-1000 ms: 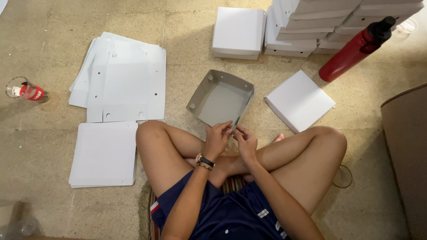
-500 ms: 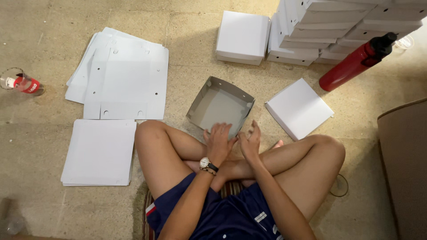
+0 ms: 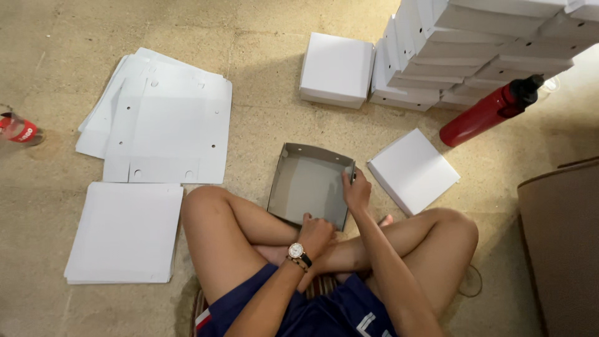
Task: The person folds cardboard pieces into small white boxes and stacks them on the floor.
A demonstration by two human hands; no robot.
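I sit cross-legged on a stone floor. An open grey cardboard box tray [image 3: 307, 184] lies in front of my legs. My right hand [image 3: 356, 190] grips its right wall near the far corner. My left hand [image 3: 316, 233], with a watch on the wrist, holds the tray's near edge. A flat white box lid [image 3: 412, 170] lies just right of the tray.
Unfolded white box blanks [image 3: 165, 122] are spread at the left, with a stack of white sheets [image 3: 125, 231] below them. A closed white box [image 3: 337, 68] and a tall pile of boxes [image 3: 480, 50] stand behind. A red bottle [image 3: 490, 112] lies at the right. A brown seat edge [image 3: 561, 237] is nearby.
Both hands were together at my ankles; they have now reached forward and taken hold of the grey tray, right hand on its side wall, left on its near edge.
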